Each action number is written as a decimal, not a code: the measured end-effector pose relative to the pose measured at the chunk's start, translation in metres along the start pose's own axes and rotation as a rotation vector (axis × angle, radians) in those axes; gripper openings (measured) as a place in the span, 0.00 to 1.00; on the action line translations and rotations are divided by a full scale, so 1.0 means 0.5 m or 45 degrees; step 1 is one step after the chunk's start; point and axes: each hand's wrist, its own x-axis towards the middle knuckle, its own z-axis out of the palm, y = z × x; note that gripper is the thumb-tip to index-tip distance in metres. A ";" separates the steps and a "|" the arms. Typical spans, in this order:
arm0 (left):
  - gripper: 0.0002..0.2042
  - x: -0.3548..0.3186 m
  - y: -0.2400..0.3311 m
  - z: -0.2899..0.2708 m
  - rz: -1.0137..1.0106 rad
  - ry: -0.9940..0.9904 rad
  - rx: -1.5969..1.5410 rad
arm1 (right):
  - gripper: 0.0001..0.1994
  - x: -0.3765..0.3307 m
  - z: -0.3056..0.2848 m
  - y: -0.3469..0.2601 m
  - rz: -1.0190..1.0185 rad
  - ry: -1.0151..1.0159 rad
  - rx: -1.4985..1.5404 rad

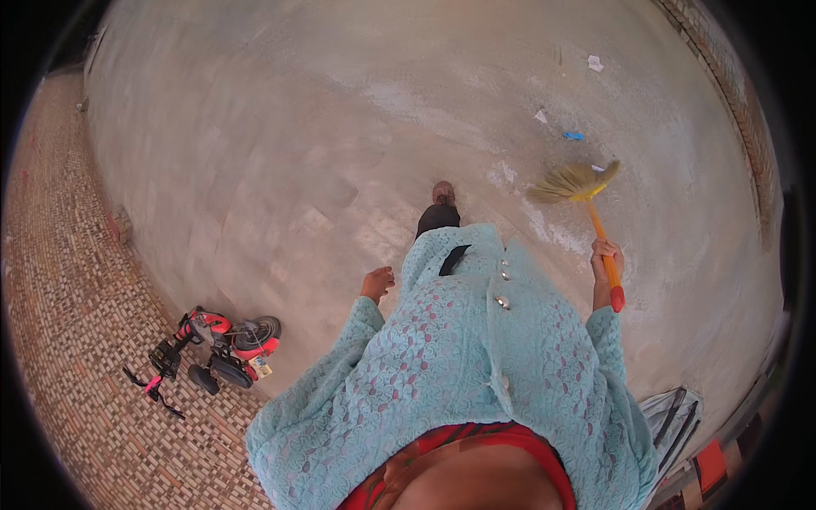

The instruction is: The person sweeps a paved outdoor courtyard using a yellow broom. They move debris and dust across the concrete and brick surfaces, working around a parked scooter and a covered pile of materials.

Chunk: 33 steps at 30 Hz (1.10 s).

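My right hand (607, 250) is closed around the orange handle of a grass broom (600, 223). The handle's red end points back toward me, and its fan of dry yellow bristles (563, 184) spreads out to the left above the concrete ground. Beyond the bristles, a blue scrap (574, 136) and a white scrap (541, 116) lie on the ground; another white scrap (595, 64) lies farther off. My left hand (378, 283) hangs beside my light blue knitted cardigan, holding nothing, its fingers loosely bent. One shoe (443, 194) shows ahead of my body.
A red and black child's ride-on bike (228, 347) stands at the lower left, near where the concrete meets small patterned tiles (76, 323). A brick-patterned edge (722, 76) runs along the far right. A pale bag-like object (676, 425) sits at the lower right.
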 end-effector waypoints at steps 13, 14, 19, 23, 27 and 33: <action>0.18 0.049 0.175 -0.010 -0.036 0.110 -0.191 | 0.03 -0.009 0.198 0.170 0.340 -0.139 -0.196; 0.18 0.052 0.153 -0.006 0.008 0.111 -0.162 | 0.03 0.036 0.206 0.173 0.440 -0.106 -0.155; 0.18 -0.047 0.228 0.016 0.032 0.066 0.138 | 0.04 0.256 0.199 0.225 0.799 0.011 -0.187; 0.18 0.001 0.220 0.016 0.061 0.058 -0.063 | 0.06 0.366 0.157 0.223 0.849 0.163 -0.049; 0.19 0.021 0.249 0.028 0.122 0.031 -0.125 | 0.05 0.335 0.103 0.092 0.534 0.146 0.115; 0.20 0.067 0.296 0.061 0.151 -0.097 0.038 | 0.03 0.167 0.087 -0.134 0.076 0.019 0.139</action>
